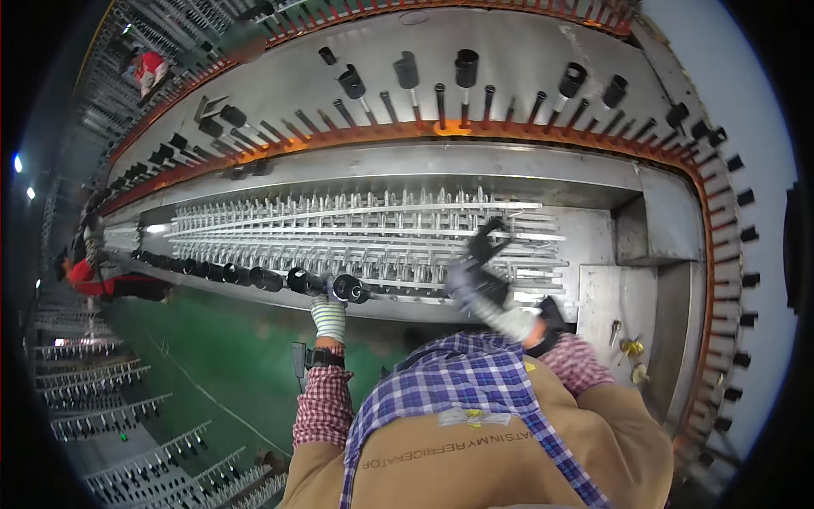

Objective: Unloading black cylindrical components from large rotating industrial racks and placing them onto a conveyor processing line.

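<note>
My left hand (328,317), in a pale glove with a striped cuff, is at the front edge of the metal trough. Its fingers close around a hollow black cylinder (350,289), which partly hides them. That cylinder ends a row of similar black cylinders (265,279) along the same edge. Above the rack's right part is my right hand (476,287), in a dark-palmed glove and blurred by motion. A black part with an open, hooked end (487,241) sticks out from its fingers; its exact kind is unclear. Beneath lies a rack of silvery metal bars with upright pegs (365,227).
Behind the trough curves an orange conveyor rail (454,129) with upright rods, some carrying black cylinders (466,68). Small brass-coloured parts (631,348) lie on the metal surface at right. A person in red (89,276) stands at the far left, beside the green floor (203,348).
</note>
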Motion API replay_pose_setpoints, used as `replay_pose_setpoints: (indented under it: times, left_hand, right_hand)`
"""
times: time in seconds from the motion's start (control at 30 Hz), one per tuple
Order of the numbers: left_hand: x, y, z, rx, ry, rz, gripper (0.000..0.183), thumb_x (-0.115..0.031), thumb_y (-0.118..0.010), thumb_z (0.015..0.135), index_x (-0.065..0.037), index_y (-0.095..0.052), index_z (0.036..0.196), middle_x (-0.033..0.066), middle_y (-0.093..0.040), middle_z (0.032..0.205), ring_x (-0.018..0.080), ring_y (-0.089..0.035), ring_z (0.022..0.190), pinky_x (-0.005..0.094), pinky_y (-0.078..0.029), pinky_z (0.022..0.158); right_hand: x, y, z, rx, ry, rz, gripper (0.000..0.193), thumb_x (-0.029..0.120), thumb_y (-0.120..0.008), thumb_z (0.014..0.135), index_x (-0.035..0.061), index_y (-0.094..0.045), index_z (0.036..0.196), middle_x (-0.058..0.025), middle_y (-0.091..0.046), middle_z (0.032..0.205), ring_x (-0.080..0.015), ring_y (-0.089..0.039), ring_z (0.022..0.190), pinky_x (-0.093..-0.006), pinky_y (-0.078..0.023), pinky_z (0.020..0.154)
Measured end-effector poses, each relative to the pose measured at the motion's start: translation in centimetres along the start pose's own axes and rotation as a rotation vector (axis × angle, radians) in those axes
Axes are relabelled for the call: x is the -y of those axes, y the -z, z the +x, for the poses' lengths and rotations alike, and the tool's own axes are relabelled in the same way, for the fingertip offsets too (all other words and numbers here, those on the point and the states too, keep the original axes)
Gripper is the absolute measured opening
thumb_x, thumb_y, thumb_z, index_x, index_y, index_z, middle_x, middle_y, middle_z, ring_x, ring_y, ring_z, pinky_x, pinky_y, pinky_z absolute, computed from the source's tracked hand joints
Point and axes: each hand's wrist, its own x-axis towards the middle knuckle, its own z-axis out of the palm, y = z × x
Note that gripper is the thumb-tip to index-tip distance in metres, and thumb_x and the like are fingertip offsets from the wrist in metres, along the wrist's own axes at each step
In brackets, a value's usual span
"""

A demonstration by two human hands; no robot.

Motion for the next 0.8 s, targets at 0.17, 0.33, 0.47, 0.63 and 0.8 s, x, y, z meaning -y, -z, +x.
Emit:
replay_pose_setpoints:
  times: [0.17, 0.33, 0.47, 0.63, 0.8]
  left_hand:
    - [-3.0, 0.9, -0.9, 0.172, 0.068, -0.027, 0.038, -0.04, -0.045, 0.083, -0.008, -0.052, 0.102, 0.007, -0.056, 0.078, 0.0138, -0.05, 0.051, 0.0264, -0.042, 0.044]
    - [-4.5, 1.5, 0.1, 0.325, 0.214, 0.149, 0.049, -0.045, -0.047, 0.081, -0.001, -0.052, 0.102, 0.016, -0.059, 0.089, 0.0254, -0.057, 0.077, 0.0351, -0.042, 0.068]
    - [0.9, 0.6, 1.4, 0.221, -0.046, -0.002, 0.053, -0.047, -0.048, 0.078, 0.002, -0.055, 0.096, 0.0184, -0.059, 0.086, 0.0284, -0.056, 0.079, 0.0373, -0.042, 0.068]
    - [0.6, 0.6, 2.1, 0.353, -0.018, 0.149, 0.049, -0.048, -0.052, 0.076, -0.002, -0.052, 0.094, 0.0076, -0.054, 0.066, 0.0134, -0.048, 0.043, 0.0284, -0.037, 0.035]
    - [3.3, 1.1, 2.8, 0.423, -0.093, 0.066, 0.053, -0.049, -0.046, 0.077, -0.002, -0.051, 0.103, 0.0203, -0.058, 0.082, 0.0338, -0.054, 0.076, 0.0411, -0.041, 0.067]
  right_hand:
    - [-9.5, 0.8, 5.1, -0.066, 0.391, -0.358, 0.027, 0.033, -0.047, 0.084, 0.0075, -0.051, 0.093, -0.003, -0.054, 0.079, -0.0128, -0.052, 0.07, -0.022, -0.043, 0.058]
    - [-9.9, 10.2, 11.5, -0.25, 0.998, -1.295, 0.024, 0.024, -0.051, 0.082, 0.0024, -0.054, 0.092, -0.0057, -0.056, 0.075, -0.0133, -0.054, 0.068, -0.0248, -0.045, 0.062]
    - [-12.4, 4.4, 7.1, -0.478, 0.915, -1.496, 0.029, 0.012, -0.052, 0.079, 0.0011, -0.05, 0.106, -0.0099, -0.058, 0.091, -0.0183, -0.056, 0.081, -0.0277, -0.045, 0.069]
    - [-11.2, 7.0, 4.5, -0.084, 1.063, -1.23, 0.039, -0.001, -0.054, 0.072, 0.0054, -0.05, 0.111, -0.0076, -0.06, 0.091, -0.0153, -0.058, 0.072, -0.032, -0.048, 0.061]
    - [-9.2, 6.0, 2.0, -0.711, 0.944, -1.532, 0.049, 0.039, -0.054, 0.076, 0.0033, -0.046, 0.11, -0.0129, -0.058, 0.071, -0.0191, -0.054, 0.044, -0.0266, -0.045, 0.044]
